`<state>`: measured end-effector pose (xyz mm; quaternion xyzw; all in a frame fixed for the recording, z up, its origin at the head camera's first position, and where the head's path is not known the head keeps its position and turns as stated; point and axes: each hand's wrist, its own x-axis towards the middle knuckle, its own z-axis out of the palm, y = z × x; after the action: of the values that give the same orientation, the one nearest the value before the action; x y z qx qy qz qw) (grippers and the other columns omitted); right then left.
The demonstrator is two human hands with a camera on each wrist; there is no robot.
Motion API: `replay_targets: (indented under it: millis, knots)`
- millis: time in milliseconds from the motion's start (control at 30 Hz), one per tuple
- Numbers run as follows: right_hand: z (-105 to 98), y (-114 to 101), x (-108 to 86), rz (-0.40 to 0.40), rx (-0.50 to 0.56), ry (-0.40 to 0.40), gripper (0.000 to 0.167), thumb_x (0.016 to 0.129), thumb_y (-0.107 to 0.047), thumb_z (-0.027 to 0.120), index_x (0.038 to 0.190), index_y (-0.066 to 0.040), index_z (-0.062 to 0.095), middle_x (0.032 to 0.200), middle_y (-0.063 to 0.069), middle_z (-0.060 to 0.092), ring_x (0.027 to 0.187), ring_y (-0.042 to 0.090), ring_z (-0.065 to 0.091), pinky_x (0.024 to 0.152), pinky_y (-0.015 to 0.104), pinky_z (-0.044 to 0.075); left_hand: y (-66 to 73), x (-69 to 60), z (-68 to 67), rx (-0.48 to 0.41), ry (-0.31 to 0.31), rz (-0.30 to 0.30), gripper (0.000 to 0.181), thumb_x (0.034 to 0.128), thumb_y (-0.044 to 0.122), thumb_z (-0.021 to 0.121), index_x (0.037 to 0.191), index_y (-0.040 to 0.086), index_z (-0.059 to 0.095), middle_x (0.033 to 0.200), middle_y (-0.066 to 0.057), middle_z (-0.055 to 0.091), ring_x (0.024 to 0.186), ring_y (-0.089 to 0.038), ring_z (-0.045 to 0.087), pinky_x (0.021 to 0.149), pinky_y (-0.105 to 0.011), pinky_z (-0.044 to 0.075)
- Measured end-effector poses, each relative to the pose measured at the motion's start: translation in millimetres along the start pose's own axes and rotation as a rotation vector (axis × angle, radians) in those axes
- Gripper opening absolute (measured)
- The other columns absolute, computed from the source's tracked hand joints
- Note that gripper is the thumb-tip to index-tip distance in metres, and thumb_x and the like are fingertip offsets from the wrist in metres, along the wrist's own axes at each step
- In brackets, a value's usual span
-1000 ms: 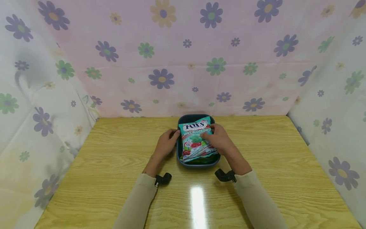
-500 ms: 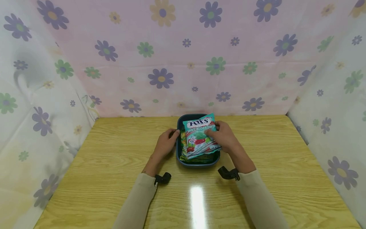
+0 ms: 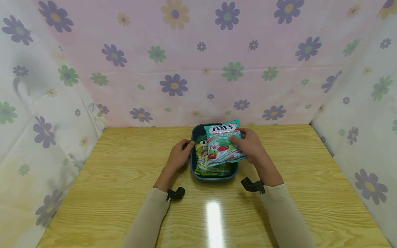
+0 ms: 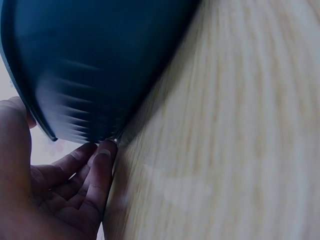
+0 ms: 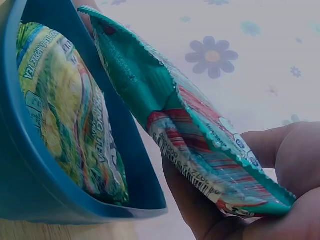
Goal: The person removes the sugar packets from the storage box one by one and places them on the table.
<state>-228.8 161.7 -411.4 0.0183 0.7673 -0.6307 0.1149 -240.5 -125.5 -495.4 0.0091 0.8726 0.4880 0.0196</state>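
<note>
In the head view, my right grip point(image 3: 252, 146) pinches the mint bag point(image 3: 218, 151) over the tub point(image 3: 214, 179) on the bench point(image 3: 124, 189), hiding much of the yellow bag point(image 3: 203, 168) inside; my left grip point(image 3: 180, 155) holds the tub's left side, thumb at the rim. Left wrist view: my bent fingers meet the outer wall, the thumb mostly concealed. Right wrist view: the mint bag tilts, clamped between thumb and fingers, beside the cut-off tub.

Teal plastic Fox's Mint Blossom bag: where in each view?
Head: teal plastic Fox's Mint Blossom bag just right of and below centre.
Left wrist: not in it.
Right wrist: centre, slanting from upper left to lower right.
Shared landmark: blue rounded plastic bin, in all three views.
</note>
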Motion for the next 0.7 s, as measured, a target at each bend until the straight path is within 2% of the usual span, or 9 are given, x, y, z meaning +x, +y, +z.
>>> replay_targets:
  millis: [367,700]
  knots:
    - [-11,-3,-1.8,-0.011,0.003,0.033,0.066,0.108,-0.018,0.063,0.162,0.005,0.033,0.133,0.028,0.059,0.085,0.015,0.070,0.072,0.028,0.062,0.1,-0.5,-0.6,-0.013,0.001,0.006,0.054,0.1093,0.052,0.051,0.141,0.010,0.066,0.138,-0.015,0.066,0.122,-0.032,0.064,0.106,-0.051,0.050]
    - [-21,-2,-1.4,-0.024,0.008,0.054,0.064,0.109,-0.019,0.062,0.161,0.005,0.034,0.137,0.030,0.059,0.084,0.013,0.070,0.072,0.028,0.062,-1.7,-0.1,0.1,-0.025,-0.001,0.000,0.055,0.1090,0.054,0.051,0.140,0.011,0.066,0.135,-0.014,0.067,0.118,-0.032,0.065,0.103,-0.050,0.052]
